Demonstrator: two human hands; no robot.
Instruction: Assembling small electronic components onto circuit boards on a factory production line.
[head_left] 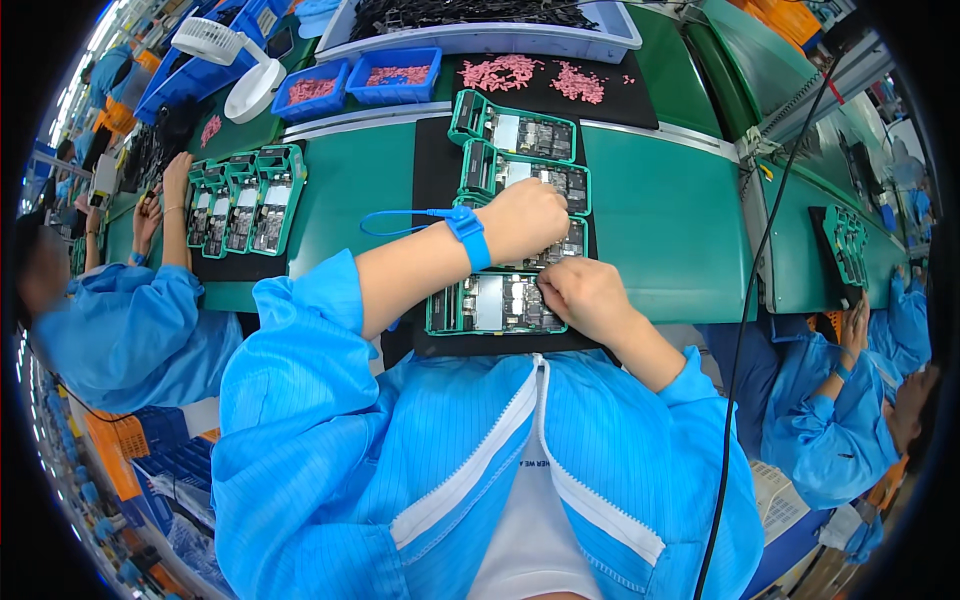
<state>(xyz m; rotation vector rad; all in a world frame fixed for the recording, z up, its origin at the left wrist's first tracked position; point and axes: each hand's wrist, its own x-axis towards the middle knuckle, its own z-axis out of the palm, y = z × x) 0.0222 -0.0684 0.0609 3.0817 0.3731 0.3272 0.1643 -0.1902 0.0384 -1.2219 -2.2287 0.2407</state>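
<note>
Several circuit boards in green frames lie in a column on a black mat (435,185) in front of me. My left hand (525,220), with a blue wrist strap (467,226) on its wrist, reaches over the column with curled fingers. It largely covers the second-nearest framed board (577,240). My right hand (590,298) is closed in a pinch at the right part of the nearest framed board (490,303). What either hand's fingertips hold, if anything, is hidden. Beyond my hands lie a framed board (548,180) and the farthest framed board (535,137).
Small pink pieces (500,72) lie loose on the dark mat behind; more fill two blue trays (395,95). A large bin (480,40) of black parts and a white fan (255,90) stand behind. A black cable (745,330) hangs at right. Co-workers sit on both sides.
</note>
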